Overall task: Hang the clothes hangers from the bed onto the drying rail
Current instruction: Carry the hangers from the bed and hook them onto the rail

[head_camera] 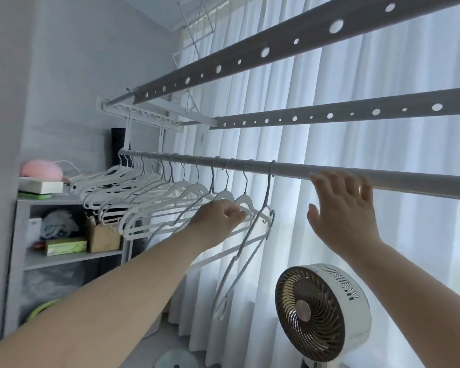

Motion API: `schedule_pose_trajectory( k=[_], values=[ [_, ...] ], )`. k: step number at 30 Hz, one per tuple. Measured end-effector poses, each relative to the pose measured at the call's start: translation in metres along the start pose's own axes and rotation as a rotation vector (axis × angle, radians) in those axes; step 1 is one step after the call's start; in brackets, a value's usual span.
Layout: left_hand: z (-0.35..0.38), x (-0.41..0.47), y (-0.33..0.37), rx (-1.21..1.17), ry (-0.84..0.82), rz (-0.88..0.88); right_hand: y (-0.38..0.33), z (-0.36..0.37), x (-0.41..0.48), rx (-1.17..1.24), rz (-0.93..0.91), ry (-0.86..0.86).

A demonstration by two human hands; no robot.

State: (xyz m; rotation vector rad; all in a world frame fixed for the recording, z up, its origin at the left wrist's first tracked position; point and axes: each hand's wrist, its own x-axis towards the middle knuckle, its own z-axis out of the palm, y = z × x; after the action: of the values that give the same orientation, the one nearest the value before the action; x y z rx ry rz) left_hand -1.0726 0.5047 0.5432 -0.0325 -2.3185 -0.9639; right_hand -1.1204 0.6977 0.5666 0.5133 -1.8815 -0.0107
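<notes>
While many white plastic hangers (194, 187) hang on the round grey rail (409, 181), left hand (218, 216) pinches the nearest; right hand (340, 208) spread just under rail; bed unseen, remainder unknown.

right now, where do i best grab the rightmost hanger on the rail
Pinch the rightmost hanger at its thin neck just under the hook, coming from the right: the rail holds no hangers there, and other hangers crowd its left.

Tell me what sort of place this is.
Probably a home laundry corner by a window: a rail hung with white hangers, perforated drying bars overhead and sheer curtains behind, plus a cluttered shelf and a fan.
</notes>
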Motion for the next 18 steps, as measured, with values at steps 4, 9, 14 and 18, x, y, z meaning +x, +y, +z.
schedule_pose_trajectory(
  k=[4,9,14,18],
  values=[
    [-0.040,-0.039,-0.015,-0.059,0.119,0.035,-0.044,-0.009,0.008,0.129,-0.031,0.072],
    [-0.105,-0.116,-0.055,-0.001,0.189,-0.035,-0.124,-0.048,0.023,0.379,-0.100,0.166],
    [-0.182,-0.235,-0.110,0.050,0.249,-0.303,-0.242,-0.102,0.007,0.734,-0.201,-0.036],
    [-0.252,-0.356,-0.154,0.174,0.341,-0.567,-0.354,-0.136,-0.032,0.855,-0.318,-0.376]
  ],
)
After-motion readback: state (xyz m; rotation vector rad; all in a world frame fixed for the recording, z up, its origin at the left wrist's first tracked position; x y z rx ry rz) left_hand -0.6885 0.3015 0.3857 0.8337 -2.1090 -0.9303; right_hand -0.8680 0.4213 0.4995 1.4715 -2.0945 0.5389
